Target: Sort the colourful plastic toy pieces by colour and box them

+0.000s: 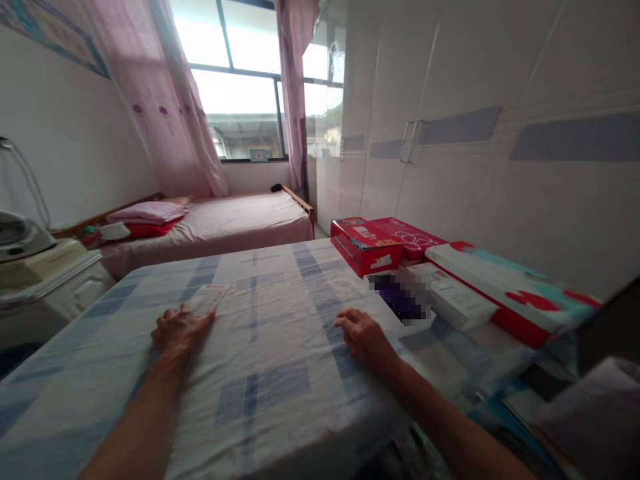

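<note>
My left hand [179,328] is low over the bed-like surface's checked cloth [270,320], at its left. Its thumb and fingers are around the near end of a thin, flat white box [213,293] with red print at its far edge. The palm side is hidden. My right hand [366,339] rests on the cloth further right, fingers loosely bent and a little apart, with nothing in them. Just beyond it lies an open white box [417,328] with something dark purple inside, partly blurred out.
Right of my right hand lie a white carton [453,293], a red box [365,243], a flat red box [413,237] and a long red-and-white box [510,287]. Behind are a pink bed [240,217] and a tall cabinet [450,180]. A pale appliance [55,273] stands left.
</note>
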A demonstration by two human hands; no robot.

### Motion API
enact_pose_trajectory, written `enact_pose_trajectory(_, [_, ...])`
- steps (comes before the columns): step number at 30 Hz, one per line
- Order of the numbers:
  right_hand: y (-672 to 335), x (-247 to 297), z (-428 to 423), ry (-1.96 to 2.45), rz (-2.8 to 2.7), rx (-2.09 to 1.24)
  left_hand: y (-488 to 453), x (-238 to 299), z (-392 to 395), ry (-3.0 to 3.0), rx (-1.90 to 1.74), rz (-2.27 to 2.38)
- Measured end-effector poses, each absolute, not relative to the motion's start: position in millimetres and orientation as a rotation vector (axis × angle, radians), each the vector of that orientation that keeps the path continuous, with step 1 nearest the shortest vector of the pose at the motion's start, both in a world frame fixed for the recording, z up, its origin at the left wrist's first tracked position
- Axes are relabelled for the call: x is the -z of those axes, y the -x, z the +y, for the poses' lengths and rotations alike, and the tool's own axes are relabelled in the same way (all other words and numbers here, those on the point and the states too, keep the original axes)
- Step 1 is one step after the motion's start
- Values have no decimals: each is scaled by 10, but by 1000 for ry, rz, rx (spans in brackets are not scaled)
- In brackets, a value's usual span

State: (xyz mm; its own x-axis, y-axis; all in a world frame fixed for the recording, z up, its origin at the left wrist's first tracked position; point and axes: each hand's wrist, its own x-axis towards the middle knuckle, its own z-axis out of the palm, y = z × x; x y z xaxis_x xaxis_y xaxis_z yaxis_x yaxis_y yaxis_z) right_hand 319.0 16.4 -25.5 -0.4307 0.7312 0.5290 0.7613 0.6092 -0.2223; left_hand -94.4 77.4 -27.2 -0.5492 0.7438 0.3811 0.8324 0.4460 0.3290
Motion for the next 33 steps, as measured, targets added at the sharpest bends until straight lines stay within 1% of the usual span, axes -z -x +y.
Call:
enact_pose_trajectory(6, [-3190,265,160,1278,-2283,0,966,174,893,1661,620,-2444])
enact_pose_trajectory(10, [-3207,278,168,1255,-2260,-52,815,-151,851,1787,623,-2274])
enact_pose_trajectory(12, [-3198,250,166,1216,-2196,-140,606,-370,781,1745,730,-2201])
enact_pose_trajectory(13, [-3188,220,156,1199,-2140,-207,459,-473,733,1711,891,-2175])
enact_pose_trajectory(14, [-3173,179,137,1185,-2065,-294,283,-560,677,1682,1131,-2171])
enact_pose_trajectory(16, [-3132,69,62,1169,-1875,-527,-137,-655,547,1852,1748,-2225])
enact_pose_trajectory(17, [-3109,9,5,1154,-1779,-663,-372,-655,478,1927,1860,-2224])
enact_pose_trajectory(18, [-3087,-48,-63,1125,-1691,-797,-612,-626,411,2022,1951,-2226])
enact_pose_trajectory(20, [-3053,-132,-222,1033,-1561,-1022,-1079,-501,290,2161,2510,-2248])
enact_pose_trajectory(22, [-3035,-148,-385,926,-1488,-1135,-1487,-346,200,2101,2927,-2179])
enact_pose_trajectory(24, [-3037,-95,-525,885,-1440,-1104,-1809,-216,140,1976,3178,-2141])
enact_pose_trajectory(27, [-3072,51,-667,978,-1427,-820,-2155,-119,89,1915,3325,-2056])
enact_pose_trajectory(30, [-3150,148,-719,1055,-1500,-498,-2426,-117,27,1973,3343,-2005])
enact_pose_trajectory(33, [-3311,144,-689,1108,-1491,-352,-2655,-138,-53,2271,3187,-1946])
